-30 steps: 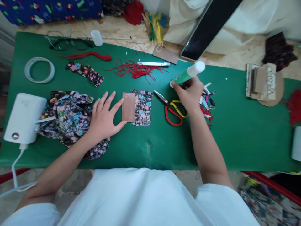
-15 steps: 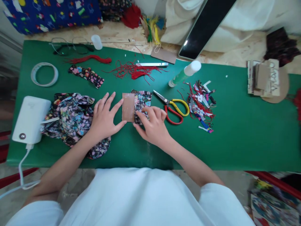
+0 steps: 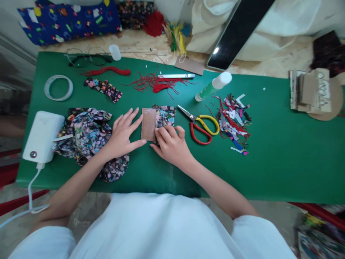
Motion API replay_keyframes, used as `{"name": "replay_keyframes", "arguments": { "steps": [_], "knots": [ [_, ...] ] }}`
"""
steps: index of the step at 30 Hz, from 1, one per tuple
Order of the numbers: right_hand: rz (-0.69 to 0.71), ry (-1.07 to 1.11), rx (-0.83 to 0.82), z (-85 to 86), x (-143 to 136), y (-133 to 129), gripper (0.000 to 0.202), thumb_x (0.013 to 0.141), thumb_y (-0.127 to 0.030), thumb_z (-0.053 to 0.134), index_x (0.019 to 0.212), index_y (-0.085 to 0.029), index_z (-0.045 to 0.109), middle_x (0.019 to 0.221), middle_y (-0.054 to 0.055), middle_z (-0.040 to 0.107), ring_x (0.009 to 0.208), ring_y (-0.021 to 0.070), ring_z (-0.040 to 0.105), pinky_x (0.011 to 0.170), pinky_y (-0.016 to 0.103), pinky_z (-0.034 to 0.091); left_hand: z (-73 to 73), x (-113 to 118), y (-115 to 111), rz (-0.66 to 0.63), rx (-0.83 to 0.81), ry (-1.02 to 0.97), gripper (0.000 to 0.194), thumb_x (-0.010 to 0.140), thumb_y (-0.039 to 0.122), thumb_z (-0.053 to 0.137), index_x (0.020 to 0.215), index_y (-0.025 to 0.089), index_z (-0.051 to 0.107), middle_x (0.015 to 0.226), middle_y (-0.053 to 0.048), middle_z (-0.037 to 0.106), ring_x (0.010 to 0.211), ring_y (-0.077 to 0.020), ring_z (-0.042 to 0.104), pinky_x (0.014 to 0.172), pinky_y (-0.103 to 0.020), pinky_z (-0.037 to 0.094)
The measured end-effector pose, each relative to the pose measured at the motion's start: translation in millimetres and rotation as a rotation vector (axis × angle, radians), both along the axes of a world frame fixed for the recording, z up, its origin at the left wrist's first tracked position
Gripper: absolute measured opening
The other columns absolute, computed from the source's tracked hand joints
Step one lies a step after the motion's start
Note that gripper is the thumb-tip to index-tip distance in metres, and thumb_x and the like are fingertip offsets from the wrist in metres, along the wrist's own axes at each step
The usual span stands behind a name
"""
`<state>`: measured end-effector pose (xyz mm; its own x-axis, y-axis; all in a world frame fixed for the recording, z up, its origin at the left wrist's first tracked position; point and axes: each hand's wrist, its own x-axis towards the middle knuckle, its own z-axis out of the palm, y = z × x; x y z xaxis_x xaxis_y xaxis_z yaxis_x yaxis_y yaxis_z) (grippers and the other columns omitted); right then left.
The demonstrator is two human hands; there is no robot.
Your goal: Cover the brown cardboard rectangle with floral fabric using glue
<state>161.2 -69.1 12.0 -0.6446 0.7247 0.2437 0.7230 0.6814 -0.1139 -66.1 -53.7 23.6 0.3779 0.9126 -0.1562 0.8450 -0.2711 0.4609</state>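
A small brown cardboard rectangle [image 3: 148, 124] with whitish smears lies on a piece of floral fabric [image 3: 166, 114], which shows on its right side. My left hand [image 3: 125, 135] has its fingers spread, with the fingertips and thumb at the cardboard's left edge. My right hand [image 3: 172, 144] is curled, its fingertips closed on the fabric along the cardboard's right edge and hiding the lower part. Under my left wrist lies a crumpled floral cloth [image 3: 90, 131]. Scissors [image 3: 202, 124] with one yellow and one red handle lie open to the right.
A glue stick [image 3: 212, 86] stands behind the scissors, near a heap of scraps [image 3: 234, 120]. Red threads [image 3: 159, 83], a floral strip [image 3: 104, 89], a tape roll [image 3: 58, 88] and a power bank [image 3: 44, 136] lie around. Cardboard pieces [image 3: 309, 91] are stacked far right.
The right fingers have drawn closer to the cardboard's right edge and curled more over the fabric. My left hand stays spread beside the cardboard. The whole view has shifted slightly.
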Motion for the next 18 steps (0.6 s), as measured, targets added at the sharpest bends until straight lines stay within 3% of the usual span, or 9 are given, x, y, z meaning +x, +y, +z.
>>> {"name": "replay_keyframes", "arguments": {
  "steps": [4, 7, 12, 18],
  "knots": [
    [0.039, -0.045, 0.013, 4.8, 0.6, 3.4, 0.034, 0.096, -0.035, 0.053, 0.111, -0.01, 0.069, 0.109, 0.013, 0.067, 0.109, 0.0299, 0.052, 0.096, 0.045, 0.026, 1.0, -8.4, 5.2, -0.005, -0.099, -0.132, 0.075, 0.09, 0.069, 0.043, 0.154, 0.031, 0.032, 0.165, -0.005, 0.024, 0.155, -0.0295, 0.015, 0.123, -0.053, 0.009],
    [0.057, -0.049, 0.027, 5.8, 1.8, 6.4, 0.032, 0.096, -0.035, 0.054, 0.107, -0.01, 0.07, 0.106, 0.011, 0.067, 0.106, 0.0288, 0.053, 0.096, 0.044, 0.026, 5.4, -7.1, 5.5, -0.008, -0.14, -0.222, 0.076, 0.089, 0.069, 0.044, 0.154, 0.031, 0.031, 0.162, -0.005, 0.032, 0.153, -0.0292, 0.018, 0.123, -0.05, 0.01],
    [0.067, 0.005, -0.02, 2.1, 6.9, 11.6, 0.031, 0.097, -0.034, 0.051, 0.109, -0.012, 0.069, 0.107, 0.011, 0.067, 0.106, 0.0276, 0.053, 0.095, 0.044, 0.026, 14.2, 10.1, 1.4, 0.093, -0.075, -0.26, 0.071, 0.088, 0.055, 0.053, 0.151, 0.026, 0.041, 0.129, -0.008, 0.064, 0.127, -0.0277, 0.049, 0.112, -0.045, 0.031],
    [0.056, 0.108, -0.072, -3.1, 11.9, 16.4, 0.039, 0.099, -0.04, 0.047, 0.115, -0.01, 0.066, 0.11, 0.013, 0.068, 0.107, 0.0266, 0.054, 0.096, 0.043, 0.027, 21.6, 28.7, 2.1, 0.091, -0.067, -0.226, 0.074, 0.085, 0.041, 0.057, 0.154, 0.022, 0.035, 0.106, -0.006, 0.068, 0.104, -0.0248, 0.057, 0.095, -0.041, 0.039]
  ]
}}
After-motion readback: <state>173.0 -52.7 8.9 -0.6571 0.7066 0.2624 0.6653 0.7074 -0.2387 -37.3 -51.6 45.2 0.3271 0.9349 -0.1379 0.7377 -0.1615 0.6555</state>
